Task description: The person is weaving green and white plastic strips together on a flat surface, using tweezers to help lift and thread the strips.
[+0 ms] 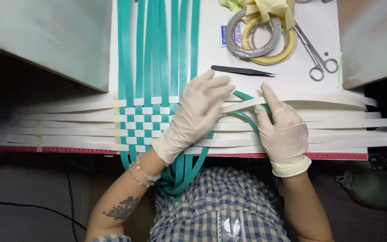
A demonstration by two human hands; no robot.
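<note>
From where I stand the whole matter hangs on one white strip (242, 105), which runs crosswise over the bench (292, 54) with its long axis left to right, and whose near end slants up between the two gloved hands. The right hand (283, 130) is the nearer one to it: its thumb and forefinger point up and inward toward that end, the thumb lying along the strip, so the grip looks pinched on the white strip, though the glove hides the exact contact. Just under the strip a teal strip (247, 117) curls out in a loop, arching from the right hand round toward the left. The left hand (198, 112) lies flat, fingers spread and pointing away from the person, palm pressed down on the right edge of the woven patch (144, 121), where teal strips running away from the person cross the white ones in a checker; its grip is released, holding nothing, only pinning the weave down. The left forearm comes in slanting from the lower left, with bead bracelets (144, 175) at the wrist; the right forearm rises nearly straight. Beyond the hands, well apart from the work, lie dark tweezers (242, 70), two tape rolls (260, 40) and scissors (314, 54).
</note>
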